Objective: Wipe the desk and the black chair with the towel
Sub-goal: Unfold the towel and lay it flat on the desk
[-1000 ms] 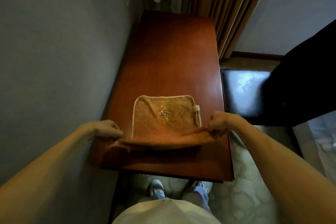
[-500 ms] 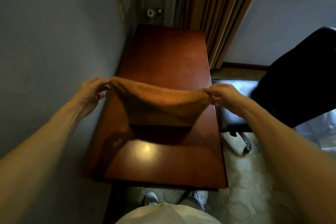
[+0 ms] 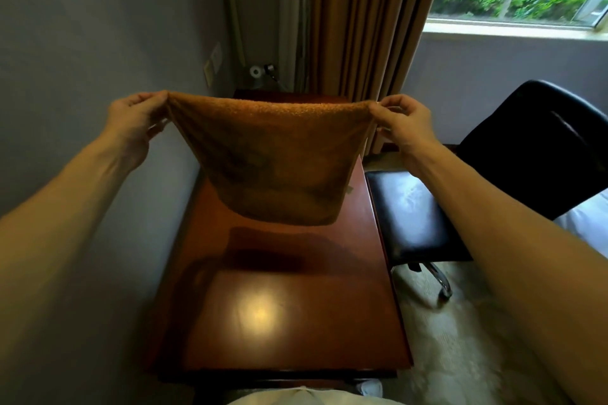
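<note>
A brown towel point(image 3: 273, 161) hangs in the air above the glossy red-brown desk point(image 3: 283, 312), stretched between my two hands. My left hand point(image 3: 136, 115) pinches its upper left corner and my right hand point(image 3: 403, 120) pinches its upper right corner. The towel's lower edge hangs free above the desk and casts a shadow on it. The black chair point(image 3: 421, 217) stands right of the desk, its seat beside the desk edge and its backrest further right.
A grey wall runs close along the desk's left side. Brown curtains point(image 3: 368, 26) hang behind the desk's far end, with a window to their right. Pale carpet point(image 3: 454, 348) lies under the chair's metal base. A wall socket sits near the far left corner.
Both hands lifted the towel off the desk and raised it higher, spreading it out in the air. The view tilted upward, showing the window.
</note>
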